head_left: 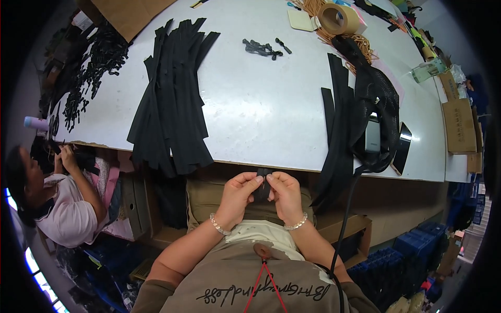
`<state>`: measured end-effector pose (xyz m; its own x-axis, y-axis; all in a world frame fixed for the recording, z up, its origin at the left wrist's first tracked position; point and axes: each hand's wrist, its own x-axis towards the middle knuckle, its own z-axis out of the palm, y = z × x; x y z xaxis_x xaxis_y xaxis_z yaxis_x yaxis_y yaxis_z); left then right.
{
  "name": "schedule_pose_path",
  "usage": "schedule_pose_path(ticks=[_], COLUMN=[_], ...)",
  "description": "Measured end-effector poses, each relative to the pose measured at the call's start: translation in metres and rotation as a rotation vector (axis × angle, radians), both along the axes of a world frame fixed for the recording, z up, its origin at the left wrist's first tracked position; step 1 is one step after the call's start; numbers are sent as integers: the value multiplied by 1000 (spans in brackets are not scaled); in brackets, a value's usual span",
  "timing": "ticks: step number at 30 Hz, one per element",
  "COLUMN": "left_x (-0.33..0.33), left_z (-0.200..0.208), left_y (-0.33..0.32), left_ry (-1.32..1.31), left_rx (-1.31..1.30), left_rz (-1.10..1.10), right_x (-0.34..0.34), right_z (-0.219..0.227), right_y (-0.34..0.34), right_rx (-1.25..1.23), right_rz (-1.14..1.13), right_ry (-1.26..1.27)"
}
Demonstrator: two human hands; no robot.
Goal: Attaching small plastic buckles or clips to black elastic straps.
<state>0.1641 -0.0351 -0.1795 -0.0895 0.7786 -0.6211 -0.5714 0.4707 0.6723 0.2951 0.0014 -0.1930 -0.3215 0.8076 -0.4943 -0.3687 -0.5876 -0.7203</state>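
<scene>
Left hand (239,190) and right hand (285,192) pinch 1 black strip (262,193) between thumbs and fingertips, just short of table (250,115). Strip could twist or slip if either pinch loosens; strip pile (175,99), ahead-left of hands, overhanging edge, could slide if snagged.

Wht tbl (250,117), bright window (40,272) L

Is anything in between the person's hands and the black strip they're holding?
No, nothing that I can see. The left hand and right hand both pinch the strip with bare fingers, just off the table's near edge.
</scene>
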Motion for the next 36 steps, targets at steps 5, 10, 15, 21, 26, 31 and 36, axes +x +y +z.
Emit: schedule_pose_path(ticks=[5, 10, 15, 21, 26, 31, 36], left_x=[3, 4, 8, 10, 12, 8, 3], left_z=[0, -9, -15, -12, -12, -14, -3], left_y=[3, 4, 4, 8, 11, 12, 1], left_ry=[-75, -84, -95, -177, -198, -255, -283], left_rx=[-40, -28, 4, 29, 16, 4, 29], left_rz=[58, 104, 173, 249, 232, 173, 117], right_x=[-2, -5, -6, -10, -11, -7, -1], right_z=[0, 2, -1, -1, 0, -1, 2], right_y=[1, -1, -1, -1, 1, 3, -4], right_rx=[5, 47, 96, 107, 22, 57, 147], right_rz=[-26, -57, -78, -110, -163, -108, -5], right_ry=[-43, -136, -185, -214, -91, -128, -137])
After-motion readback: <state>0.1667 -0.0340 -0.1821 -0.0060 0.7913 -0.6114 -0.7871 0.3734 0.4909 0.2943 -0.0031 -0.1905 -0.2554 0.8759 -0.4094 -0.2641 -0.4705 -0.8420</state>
